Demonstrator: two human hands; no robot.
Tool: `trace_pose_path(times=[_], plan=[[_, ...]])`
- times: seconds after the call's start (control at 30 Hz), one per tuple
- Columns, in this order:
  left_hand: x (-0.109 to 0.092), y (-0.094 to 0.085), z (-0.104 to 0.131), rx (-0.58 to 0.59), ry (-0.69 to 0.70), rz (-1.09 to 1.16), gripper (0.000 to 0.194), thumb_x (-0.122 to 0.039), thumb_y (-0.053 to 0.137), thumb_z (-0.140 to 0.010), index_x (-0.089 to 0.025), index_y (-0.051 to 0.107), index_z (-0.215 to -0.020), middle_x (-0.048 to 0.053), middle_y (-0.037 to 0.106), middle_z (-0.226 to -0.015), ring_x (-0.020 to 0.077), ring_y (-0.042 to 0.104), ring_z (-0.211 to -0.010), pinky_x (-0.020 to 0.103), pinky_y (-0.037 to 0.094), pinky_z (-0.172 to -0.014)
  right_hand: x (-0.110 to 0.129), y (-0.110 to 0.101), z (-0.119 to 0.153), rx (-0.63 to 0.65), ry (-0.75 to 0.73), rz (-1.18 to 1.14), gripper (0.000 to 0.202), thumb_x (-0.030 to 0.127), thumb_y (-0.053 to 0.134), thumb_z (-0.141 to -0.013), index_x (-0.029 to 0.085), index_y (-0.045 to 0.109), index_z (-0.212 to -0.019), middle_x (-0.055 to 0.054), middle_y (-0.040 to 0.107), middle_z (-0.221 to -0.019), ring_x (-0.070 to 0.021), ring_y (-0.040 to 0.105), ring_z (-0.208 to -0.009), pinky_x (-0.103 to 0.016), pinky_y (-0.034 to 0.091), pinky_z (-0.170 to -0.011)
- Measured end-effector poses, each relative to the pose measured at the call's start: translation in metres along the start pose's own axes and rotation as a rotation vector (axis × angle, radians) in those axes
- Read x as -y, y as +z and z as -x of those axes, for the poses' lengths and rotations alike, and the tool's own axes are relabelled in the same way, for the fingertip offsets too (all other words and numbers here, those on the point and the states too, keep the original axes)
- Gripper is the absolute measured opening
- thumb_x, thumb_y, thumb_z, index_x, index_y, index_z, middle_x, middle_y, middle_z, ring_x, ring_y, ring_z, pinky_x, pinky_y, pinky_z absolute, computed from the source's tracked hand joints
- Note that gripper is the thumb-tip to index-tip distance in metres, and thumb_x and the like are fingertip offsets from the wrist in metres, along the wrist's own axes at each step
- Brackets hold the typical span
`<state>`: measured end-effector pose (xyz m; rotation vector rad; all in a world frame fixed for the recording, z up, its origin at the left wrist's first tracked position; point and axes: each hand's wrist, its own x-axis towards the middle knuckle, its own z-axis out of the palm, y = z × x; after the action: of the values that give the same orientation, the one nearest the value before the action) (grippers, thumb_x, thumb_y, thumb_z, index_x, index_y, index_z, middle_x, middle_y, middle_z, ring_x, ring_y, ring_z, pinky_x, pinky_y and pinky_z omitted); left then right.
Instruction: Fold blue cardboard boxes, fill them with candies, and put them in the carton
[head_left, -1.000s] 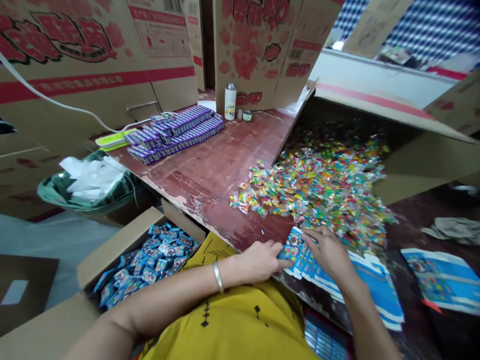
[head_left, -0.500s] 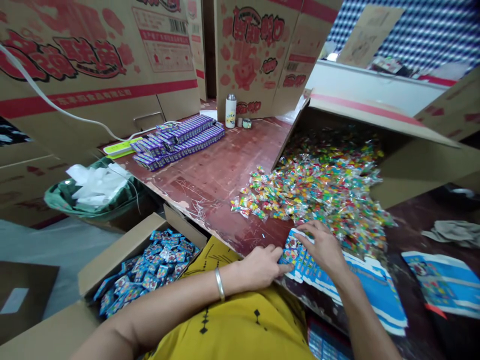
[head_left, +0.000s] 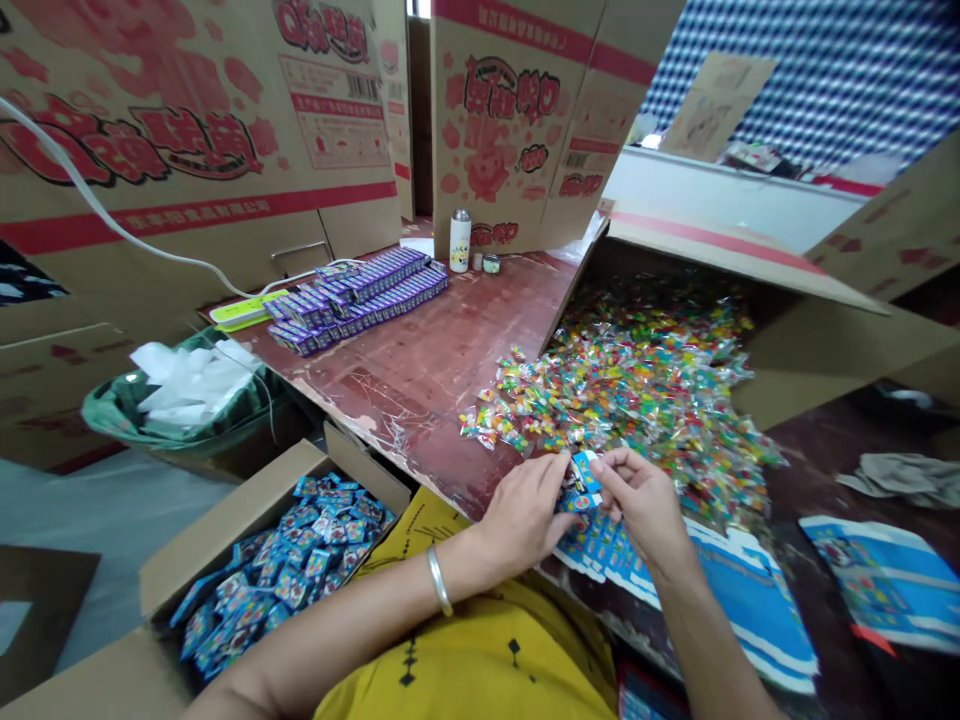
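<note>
A small blue printed candy box point(head_left: 580, 484) is held up at the table's front edge between both hands. My left hand point(head_left: 526, 508), with a silver bangle on the wrist, grips its left side between thumb and fingers. The fingers of my right hand point(head_left: 636, 496) pinch its right end near the white flap. Beneath the hands lies an overlapping row of flat blue box blanks point(head_left: 750, 592), partly covered by my right forearm. Just behind them spreads a heap of clear-wrapped colourful candies point(head_left: 637, 385), spilling from a tipped carton point(head_left: 810, 365).
Purple boxes point(head_left: 360, 300) are lined up at the table's far left, near a white flask point(head_left: 460, 242). A carton point(head_left: 232, 520) of filled blue boxes stands below the left edge, beside a green-lined bin point(head_left: 112, 410). More blue blanks point(head_left: 889, 580) and a grey cloth point(head_left: 900, 478) lie right.
A blue box has been lifted off the row of blanks into both hands. The left hand has shifted from pressing the row's end to gripping the box.
</note>
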<state>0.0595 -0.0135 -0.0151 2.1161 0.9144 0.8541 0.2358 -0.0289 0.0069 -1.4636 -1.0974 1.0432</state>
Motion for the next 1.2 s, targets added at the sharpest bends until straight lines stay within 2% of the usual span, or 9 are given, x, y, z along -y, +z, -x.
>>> trace_pose_path(times=[0.1,0.23,0.4,0.5,0.67,0.77,0.9,1.03,1.2], plan=[[0.003,-0.017,-0.004,0.069,-0.085,0.441,0.067,-0.036,0.07,-0.078,-0.022,0.045,-0.138,0.011,0.054,-0.131,0.0254,0.05,-0.121,0.042,0.038,-0.106,-0.004,0.008,0.008,0.094,-0.115,0.008,0.033,0.049,0.056,-0.088,0.019,0.065,-0.1,0.002,0.056,-0.061,-0.0112,0.045,-0.046,-0.024,0.038,-0.043],[0.006,-0.038,-0.006,0.239,-0.207,1.021,0.057,-0.039,0.07,-0.08,-0.017,0.055,-0.13,0.01,0.063,-0.118,0.0234,0.059,-0.107,0.037,0.042,-0.098,0.0,0.013,0.021,0.272,-0.221,0.105,0.042,0.043,0.055,-0.091,0.023,0.054,-0.128,0.001,0.057,-0.074,-0.0129,0.051,-0.059,-0.025,0.043,-0.054],[0.011,-0.041,0.004,0.356,-0.319,1.07,0.047,-0.041,0.075,-0.073,-0.014,0.068,-0.111,0.006,0.067,-0.094,0.0161,0.06,-0.084,0.026,0.044,-0.079,0.018,0.008,0.019,0.424,-0.138,0.229,0.021,0.039,0.066,-0.084,0.021,0.056,-0.092,0.004,0.056,-0.063,-0.012,0.051,-0.055,-0.023,0.039,-0.051],[0.013,-0.036,0.008,0.337,-0.345,1.072,0.04,-0.044,0.072,-0.076,-0.01,0.071,-0.096,0.006,0.066,-0.084,0.0144,0.058,-0.075,0.024,0.044,-0.072,0.023,0.006,0.015,0.525,-0.02,0.263,0.025,0.042,0.065,-0.084,0.02,0.054,-0.078,0.002,0.06,-0.063,-0.0122,0.052,-0.05,-0.022,0.039,-0.046],[0.015,-0.023,0.009,-0.049,-0.409,1.037,0.039,-0.043,0.071,-0.077,-0.011,0.07,-0.099,0.006,0.067,-0.089,0.0164,0.06,-0.08,0.027,0.047,-0.077,0.005,0.023,0.015,0.146,-0.131,0.056,0.038,0.038,0.074,-0.078,0.024,0.055,-0.107,0.0,0.064,-0.079,-0.016,0.06,-0.066,-0.024,0.046,-0.054],[0.016,-0.013,0.01,-0.215,-0.446,1.006,0.034,-0.038,0.074,-0.074,-0.011,0.069,-0.094,0.006,0.067,-0.087,0.0165,0.06,-0.079,0.028,0.049,-0.075,-0.01,0.041,0.02,0.066,-0.151,0.02,0.023,0.039,0.069,-0.081,0.021,0.058,-0.091,0.0,0.062,-0.075,-0.0159,0.058,-0.065,-0.025,0.045,-0.055],[0.014,-0.008,0.016,-0.345,-0.391,0.953,0.058,-0.028,0.076,-0.072,-0.02,0.054,-0.125,0.001,0.063,-0.085,0.0131,0.059,-0.075,0.024,0.049,-0.07,-0.017,0.058,0.025,-0.072,-0.201,-0.042,0.03,0.037,0.065,-0.085,0.022,0.057,-0.11,-0.002,0.065,-0.082,-0.0186,0.062,-0.077,-0.03,0.05,-0.069],[0.012,-0.016,0.019,-0.295,-0.326,0.802,0.053,-0.028,0.069,-0.079,-0.024,0.053,-0.13,0.003,0.062,-0.103,0.0128,0.058,-0.082,0.024,0.048,-0.074,-0.02,0.063,0.024,-0.094,-0.272,-0.024,0.033,0.037,0.062,-0.087,0.023,0.057,-0.117,-0.004,0.065,-0.09,-0.0186,0.062,-0.079,-0.03,0.051,-0.07],[0.016,-0.029,0.019,-0.048,-0.306,0.83,0.039,-0.029,0.067,-0.08,-0.017,0.06,-0.117,0.004,0.064,-0.094,0.0144,0.059,-0.08,0.024,0.047,-0.072,-0.026,0.057,0.019,-0.062,-0.403,0.216,0.011,0.033,0.057,-0.09,0.024,0.061,-0.094,0.0,0.061,-0.078,-0.0168,0.056,-0.069,-0.029,0.046,-0.065]])
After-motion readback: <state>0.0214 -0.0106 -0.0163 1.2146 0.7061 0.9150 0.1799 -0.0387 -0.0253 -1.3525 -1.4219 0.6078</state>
